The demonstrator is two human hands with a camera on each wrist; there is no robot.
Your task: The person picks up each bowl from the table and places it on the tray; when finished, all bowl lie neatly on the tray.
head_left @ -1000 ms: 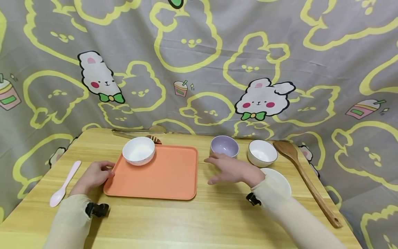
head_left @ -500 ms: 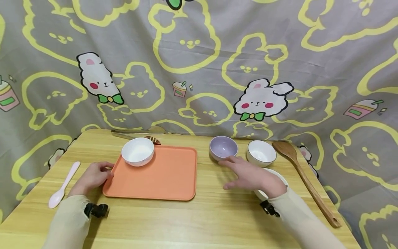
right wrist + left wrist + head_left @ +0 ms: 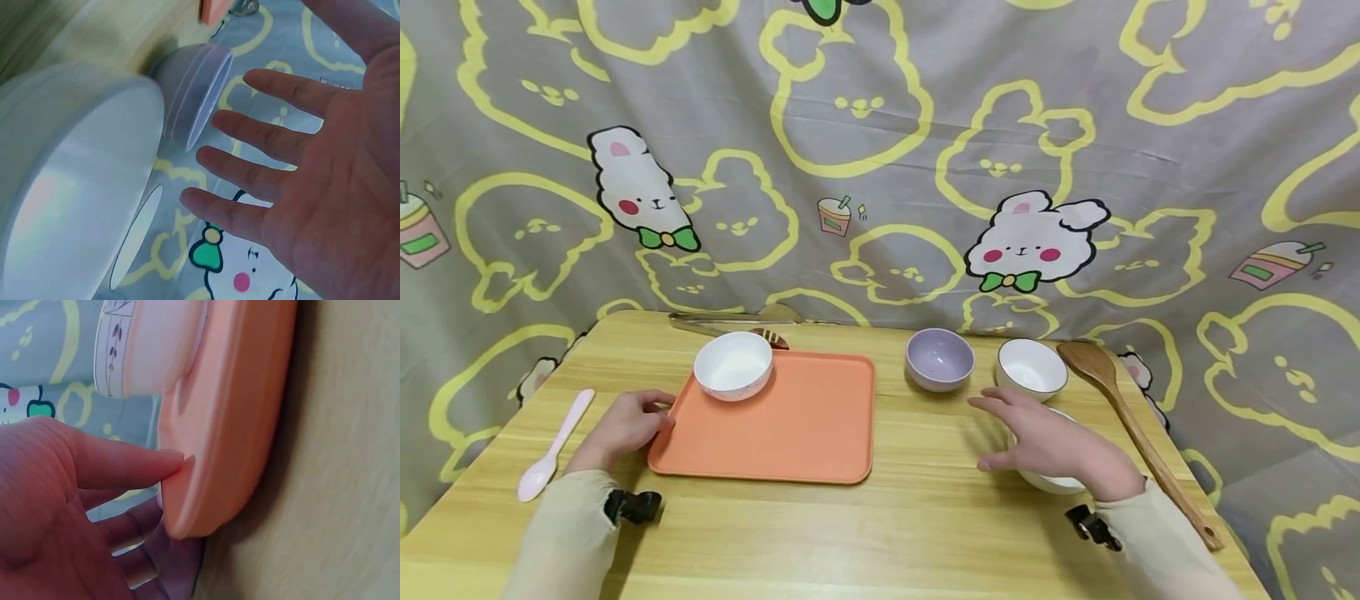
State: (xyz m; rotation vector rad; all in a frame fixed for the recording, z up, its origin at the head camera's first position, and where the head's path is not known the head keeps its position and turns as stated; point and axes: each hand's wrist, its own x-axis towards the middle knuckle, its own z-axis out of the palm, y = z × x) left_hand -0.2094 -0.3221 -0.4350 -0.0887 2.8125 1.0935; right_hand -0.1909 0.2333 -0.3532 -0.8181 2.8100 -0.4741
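Observation:
My left hand [image 3: 625,429] holds the left edge of the orange tray [image 3: 790,425]. In the left wrist view the thumb [image 3: 137,467] lies on the rim and the other fingers reach around its end. A white bowl [image 3: 733,367] stands on the tray's far left corner. With fingers spread and nothing held, my right hand [image 3: 1048,437] hovers above a white bowl [image 3: 1051,483] at the right, partly hiding it. The right wrist view has this bowl [image 3: 87,175] large and close beside the open palm. Beyond the fingertips stands a purple bowl [image 3: 938,360].
A dark-rimmed white bowl [image 3: 1032,367] stands right of the purple one. A wooden spatula [image 3: 1138,425] lies along the right edge, a pink spoon [image 3: 556,446] at the left. Tongs [image 3: 715,320] and a brown slotted utensil [image 3: 771,337] lie behind the tray, near the patterned curtain [image 3: 880,167].
My right hand has moved right and toward me, from the purple bowl to over the front white bowl. The left hand and the tray have stayed put.

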